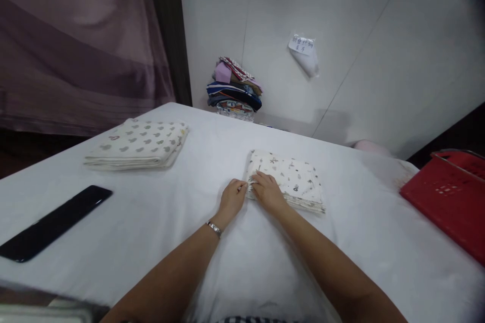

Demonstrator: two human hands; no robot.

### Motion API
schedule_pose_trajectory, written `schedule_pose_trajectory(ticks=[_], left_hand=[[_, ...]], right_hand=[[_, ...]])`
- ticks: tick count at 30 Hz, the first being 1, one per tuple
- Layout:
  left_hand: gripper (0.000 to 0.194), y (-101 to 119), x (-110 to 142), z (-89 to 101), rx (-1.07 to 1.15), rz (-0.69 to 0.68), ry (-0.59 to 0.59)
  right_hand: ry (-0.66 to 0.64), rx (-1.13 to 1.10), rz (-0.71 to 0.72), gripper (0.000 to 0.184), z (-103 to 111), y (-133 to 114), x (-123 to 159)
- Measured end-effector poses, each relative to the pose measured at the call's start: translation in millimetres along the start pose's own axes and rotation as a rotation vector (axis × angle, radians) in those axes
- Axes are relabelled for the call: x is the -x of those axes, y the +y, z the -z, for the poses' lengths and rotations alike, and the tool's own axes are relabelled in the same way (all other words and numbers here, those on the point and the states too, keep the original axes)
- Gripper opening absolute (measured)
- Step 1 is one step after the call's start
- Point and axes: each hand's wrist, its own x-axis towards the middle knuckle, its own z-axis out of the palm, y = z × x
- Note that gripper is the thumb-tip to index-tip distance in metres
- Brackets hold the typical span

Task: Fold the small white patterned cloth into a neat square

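Observation:
A folded white cloth with small dark prints lies on the white sheet in the middle of the table. My left hand, a bracelet on its wrist, pinches the cloth's near-left corner with curled fingers. My right hand rests on the same near-left edge, fingers bent and pressing down on the folded layers. Both hands touch each other at that corner.
A second folded cloth with grey heart prints lies at the left. A long black flat object sits near the left edge. A red plastic basket stands at the right. A pile of coloured fabrics is stacked against the far wall.

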Motion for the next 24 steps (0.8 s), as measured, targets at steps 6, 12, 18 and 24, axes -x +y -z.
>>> schedule_pose_trajectory(ticks=[6,12,18,24], left_hand=[[0.025,2,0,1.4,0.029,0.008,0.011],[0.026,1,-1,0.3,0.087,0.077,0.026],[0.025,-2,-3,-0.2,0.130,0.134,0.000],[0.024,-5,-5,-0.8,0.141,0.132,-0.006]], right_hand=[[0.005,0.026,0.082,0.021,-2,1,-3],[0.027,-0.008,0.087,0.020,0,-6,1],[0.009,-0.014,0.068,0.017,-1,-11,1],[0.004,0.011,0.015,0.017,0,-14,-1]])
